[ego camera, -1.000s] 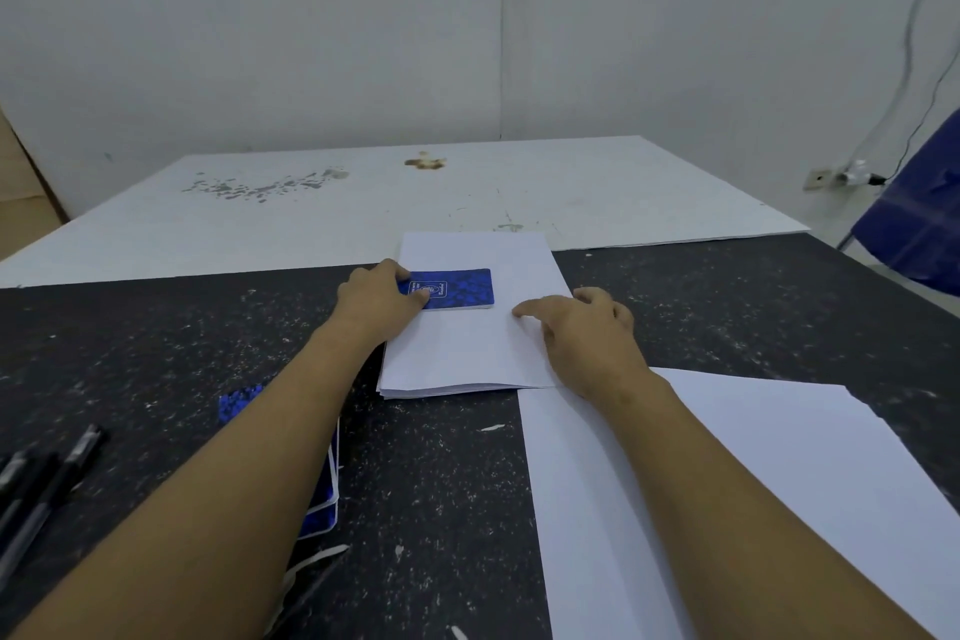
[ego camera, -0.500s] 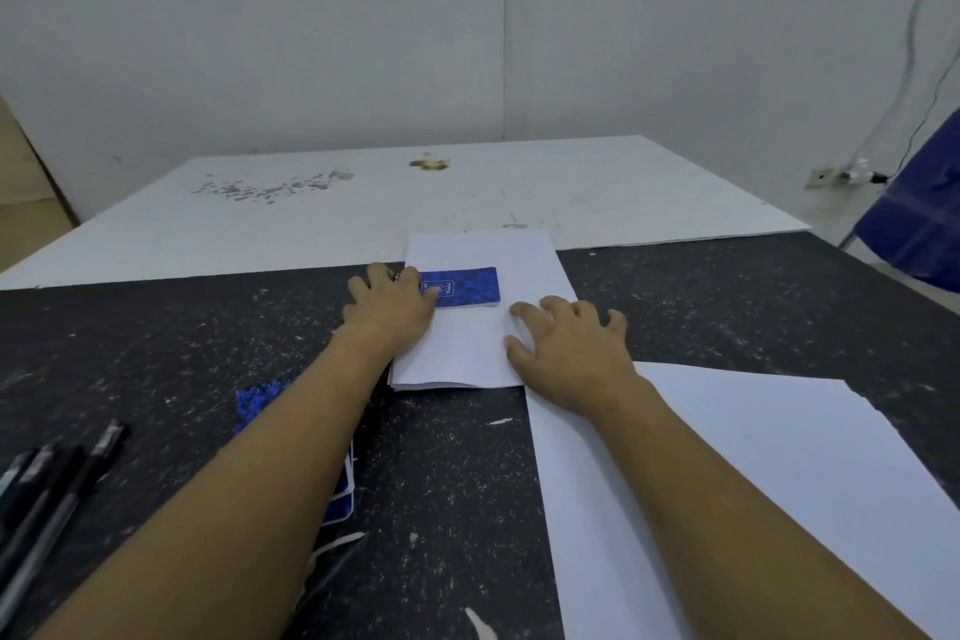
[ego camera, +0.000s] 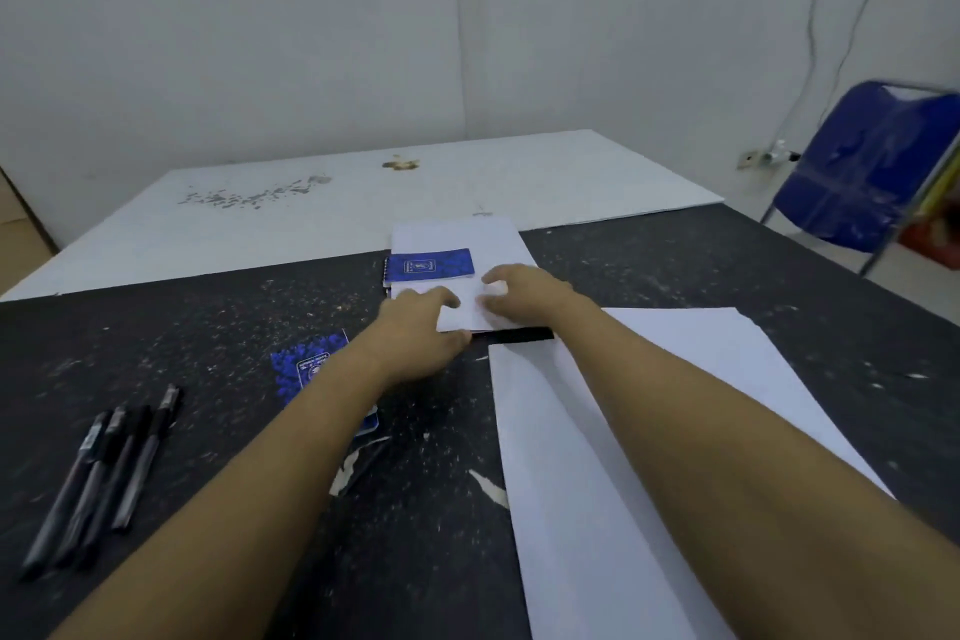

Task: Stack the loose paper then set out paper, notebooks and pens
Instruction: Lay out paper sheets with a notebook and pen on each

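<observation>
Your left grip [ego camera: 421, 333] has let go of the blue notebook [ego camera: 430, 265] and come back to the near edge of the far sheet [ego camera: 467, 237]. Your right grip [ego camera: 524, 296] has moved in beside it. This place looks nearly set; I think only a pen is missing. The right fingers lie flat on the sheet. I cannot tell if the left pinches the edge. The notebook lies on the sheet's left part, at the far middle of the desk [ego camera: 208, 327]. The pens [ego camera: 111, 468] lie at your left.

No legible text (print on far notebook [ego camera: 430, 265] and near notebook [ego camera: 311, 369] too blurry).
</observation>
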